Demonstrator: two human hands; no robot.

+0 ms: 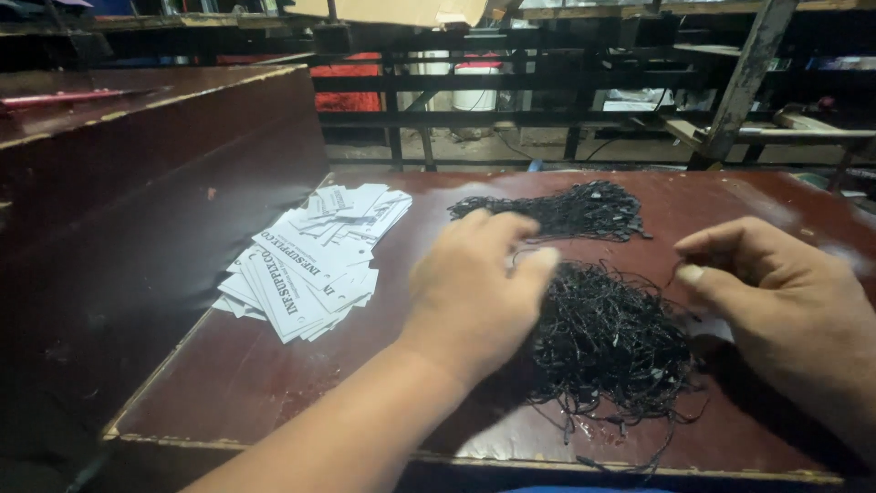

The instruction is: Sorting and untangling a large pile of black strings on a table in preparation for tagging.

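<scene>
A tangled heap of thin black strings lies on the dark red table in front of me. My left hand hovers over the heap's left edge, fingers curled and blurred; whether it holds a string I cannot tell. My right hand sits at the heap's right side, thumb and forefinger pinched on a thin black string. A second bunch of black strings lies farther back. A loose pile of white rectangular paper tags with dark print lies to the left.
A tall dark wooden side panel rises along the table's left edge. Behind the table stand a black metal frame, a slanted metal post and wooden planks. The table's front edge is worn.
</scene>
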